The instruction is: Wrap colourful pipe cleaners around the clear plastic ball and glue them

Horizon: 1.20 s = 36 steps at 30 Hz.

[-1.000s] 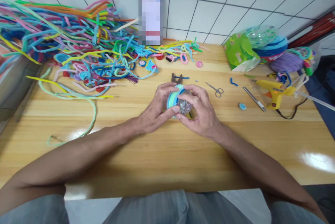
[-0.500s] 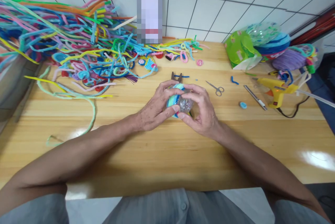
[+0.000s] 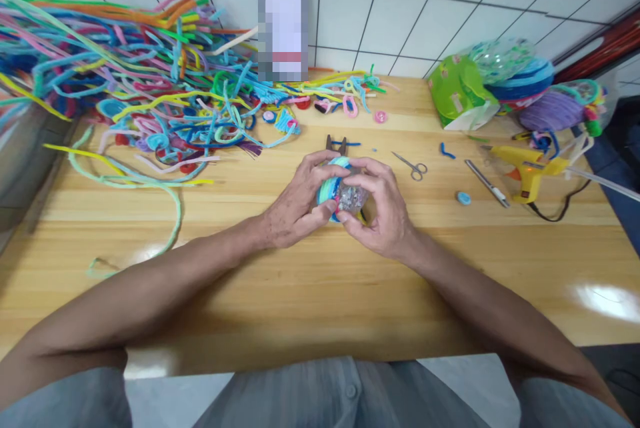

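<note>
Both my hands meet over the middle of the wooden table (image 3: 310, 295). Between them is a small clear ball (image 3: 351, 197) with glittery bits inside, wrapped on its left side with blue and light-green pipe cleaner coils (image 3: 327, 187). My left hand (image 3: 295, 209) curls round the wrapped side, thumb underneath. My right hand (image 3: 381, 205) cups the clear side, fingers bent over the top. Dark pliers (image 3: 336, 145) lie just behind the ball, partly hidden by my fingers.
A big heap of coloured pipe cleaners (image 3: 125, 81) fills the back left. Small scissors (image 3: 413, 167), a metal tool (image 3: 486, 182), a blue coil (image 3: 463, 198) and a yellow glue gun (image 3: 525, 168) lie to the right. A green bag (image 3: 457, 101) and purple and blue coils sit back right.
Both hands stay closed on the ball; the fingers shifted slightly and the ball turned a little. The view tilted up a touch.
</note>
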Tool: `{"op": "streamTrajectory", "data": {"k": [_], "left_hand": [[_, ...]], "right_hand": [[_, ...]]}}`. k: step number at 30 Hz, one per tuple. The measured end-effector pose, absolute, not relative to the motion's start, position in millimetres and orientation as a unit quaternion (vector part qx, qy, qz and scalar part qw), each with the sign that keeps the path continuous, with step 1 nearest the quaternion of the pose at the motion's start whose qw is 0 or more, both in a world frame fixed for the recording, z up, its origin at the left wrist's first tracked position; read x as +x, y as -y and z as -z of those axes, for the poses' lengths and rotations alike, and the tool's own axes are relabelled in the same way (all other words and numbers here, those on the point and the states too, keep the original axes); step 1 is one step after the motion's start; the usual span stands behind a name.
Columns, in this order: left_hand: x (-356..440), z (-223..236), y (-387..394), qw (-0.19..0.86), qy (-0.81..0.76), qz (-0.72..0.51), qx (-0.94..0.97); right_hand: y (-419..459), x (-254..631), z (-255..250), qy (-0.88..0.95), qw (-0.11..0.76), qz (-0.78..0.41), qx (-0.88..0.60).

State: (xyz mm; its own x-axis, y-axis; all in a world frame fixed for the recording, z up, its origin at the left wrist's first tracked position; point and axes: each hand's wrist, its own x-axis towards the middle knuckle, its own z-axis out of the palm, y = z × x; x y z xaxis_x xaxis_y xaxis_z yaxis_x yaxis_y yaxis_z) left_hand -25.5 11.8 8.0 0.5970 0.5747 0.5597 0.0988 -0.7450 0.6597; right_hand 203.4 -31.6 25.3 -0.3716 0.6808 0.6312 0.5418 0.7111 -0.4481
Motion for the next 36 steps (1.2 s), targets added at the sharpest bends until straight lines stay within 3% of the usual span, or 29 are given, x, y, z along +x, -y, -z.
{"op": "streamTrajectory", "data": {"k": [36], "left_hand": [[-24.1,-9.3,-6.6,0.298,-0.216,-0.41,0.834]], "right_hand": [[33.4,198.9,-25.6,0.824,0.425,-0.073,-0.368]]}}
